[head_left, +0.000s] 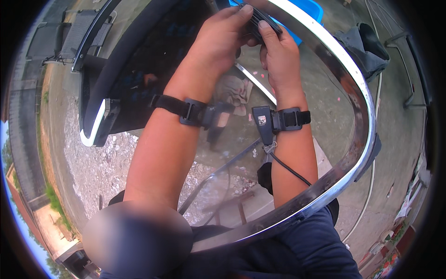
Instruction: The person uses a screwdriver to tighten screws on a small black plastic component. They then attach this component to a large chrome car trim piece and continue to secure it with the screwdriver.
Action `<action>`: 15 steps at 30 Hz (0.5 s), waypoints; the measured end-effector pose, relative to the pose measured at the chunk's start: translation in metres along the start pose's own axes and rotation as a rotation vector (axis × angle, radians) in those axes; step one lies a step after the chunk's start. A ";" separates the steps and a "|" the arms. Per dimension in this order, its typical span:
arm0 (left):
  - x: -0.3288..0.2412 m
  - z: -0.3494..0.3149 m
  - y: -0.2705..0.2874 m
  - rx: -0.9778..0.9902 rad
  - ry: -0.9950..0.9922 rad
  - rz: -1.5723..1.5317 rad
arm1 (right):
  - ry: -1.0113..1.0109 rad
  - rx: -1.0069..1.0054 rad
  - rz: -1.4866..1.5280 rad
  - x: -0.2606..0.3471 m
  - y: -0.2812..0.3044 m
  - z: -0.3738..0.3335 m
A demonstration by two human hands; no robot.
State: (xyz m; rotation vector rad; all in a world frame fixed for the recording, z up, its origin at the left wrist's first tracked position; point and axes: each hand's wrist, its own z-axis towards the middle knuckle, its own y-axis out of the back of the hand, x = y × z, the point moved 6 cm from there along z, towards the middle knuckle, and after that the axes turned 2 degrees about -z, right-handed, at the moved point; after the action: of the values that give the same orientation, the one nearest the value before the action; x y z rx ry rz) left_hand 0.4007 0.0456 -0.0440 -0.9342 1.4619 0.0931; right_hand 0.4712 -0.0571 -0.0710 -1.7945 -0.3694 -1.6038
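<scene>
My left hand (220, 39) and my right hand (282, 58) meet at the top of the view, both closed on a black ridged strip (260, 21). Their thumbs press on it from above, and the fingers beneath are mostly hidden. A bent chrome metal frame (367, 100) curves around my right arm and down across my lap. Left of my arms stands a dark panel (139, 69) with a padded-looking edge and a chrome-tipped corner. Each wrist wears a black strap, and a cable runs from the device on the right one.
At the top right is a blue container (309, 9), with a dark, open-topped bucket-like thing (364, 51) beyond the frame. A crumpled cloth (232, 90) lies on the concrete. A mesh-backed chair (86, 30) stands far left. A pale hose (374, 162) runs along the right.
</scene>
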 end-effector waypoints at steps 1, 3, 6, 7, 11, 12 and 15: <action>0.002 0.000 0.001 -0.022 -0.012 -0.024 | 0.089 -0.014 -0.123 0.001 0.001 0.001; 0.002 -0.001 -0.002 -0.032 -0.003 -0.081 | 0.223 -0.029 -0.296 0.008 0.002 0.001; -0.002 -0.004 0.000 0.010 0.030 -0.137 | 0.389 -0.040 -0.458 0.014 0.001 0.001; -0.002 -0.002 0.005 0.037 0.023 -0.128 | 0.467 -0.055 -0.524 0.016 0.000 0.002; -0.001 0.002 0.010 0.066 -0.001 -0.156 | 0.485 -0.073 -0.633 0.017 -0.005 0.000; -0.001 0.001 0.009 0.068 -0.001 -0.174 | 0.495 -0.081 -0.656 0.019 -0.006 -0.001; 0.002 0.002 0.011 0.089 -0.006 -0.220 | 0.533 -0.096 -0.721 0.025 -0.008 -0.003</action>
State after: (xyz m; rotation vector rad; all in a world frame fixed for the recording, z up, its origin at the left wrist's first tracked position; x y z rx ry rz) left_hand 0.3961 0.0528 -0.0511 -1.0145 1.3378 -0.1299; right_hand 0.4686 -0.0589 -0.0449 -1.2691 -0.7424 -2.5453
